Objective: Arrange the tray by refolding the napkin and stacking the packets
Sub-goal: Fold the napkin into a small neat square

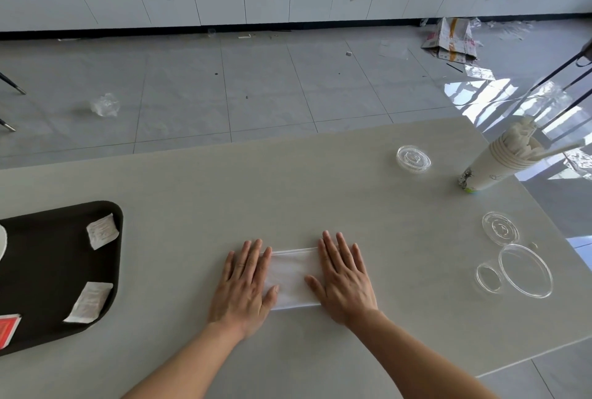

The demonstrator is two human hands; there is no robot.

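Observation:
A white napkin [293, 275] lies folded into a rectangle on the grey table [288, 187], in front of me. My left hand [245, 286] presses flat on its left end and my right hand [344, 280] presses flat on its right end, fingers spread. At the left stands a black tray [48, 273]. Two white packets lie apart on it, one near its far right corner [102, 231] and one near its front right edge [89, 302]. A red packet [8, 329] shows at the tray's front left, partly cut off by the frame.
A stack of paper cups [499, 163] filled with wrapped items stands at the far right. Clear plastic lids [413, 158] [500, 228] and clear cups [525, 270] [488, 278] lie at the right. A white dish edge [2, 241] shows on the tray's left.

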